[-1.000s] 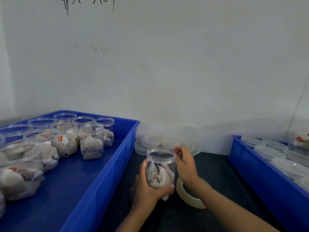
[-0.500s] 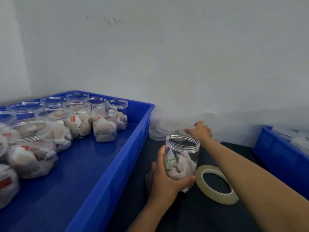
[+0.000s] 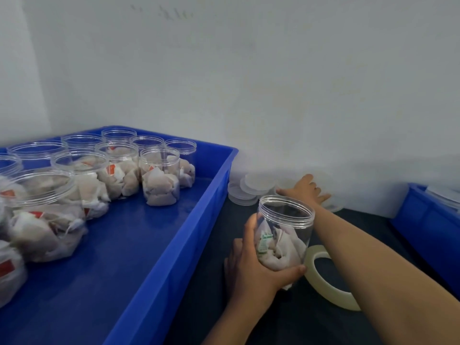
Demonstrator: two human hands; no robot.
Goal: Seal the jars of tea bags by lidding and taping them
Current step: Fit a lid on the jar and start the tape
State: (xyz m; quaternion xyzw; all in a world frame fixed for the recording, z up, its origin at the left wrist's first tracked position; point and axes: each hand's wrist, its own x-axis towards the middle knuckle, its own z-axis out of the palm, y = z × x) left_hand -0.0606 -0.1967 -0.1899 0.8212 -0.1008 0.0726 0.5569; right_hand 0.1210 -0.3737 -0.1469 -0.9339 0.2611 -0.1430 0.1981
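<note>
Head view: left hand (image 3: 258, 267) gripped an open jar of tea bags (image 3: 283, 232); right hand (image 3: 307, 191), fingers spread, reached onto loose lids (image 3: 257, 184). Stacked lids could slide and scatter.

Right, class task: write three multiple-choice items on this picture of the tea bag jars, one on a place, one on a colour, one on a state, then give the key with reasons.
1. Where does the tape roll lie?
A. on the dark table, right of the held jar
B. inside the left tray
C. on the lids

2. What colour is the left tray?
A. green
B. blue
C. white

3. In what state is the held jar?
A. lidded and taped
B. lidded only
C. open, no lid

Key: 1 A, it lies flat beside the jar; 2 B, its walls are blue; 3 C, its rim is bare while the left hand grips it and the right hand reaches to the lids.
</note>
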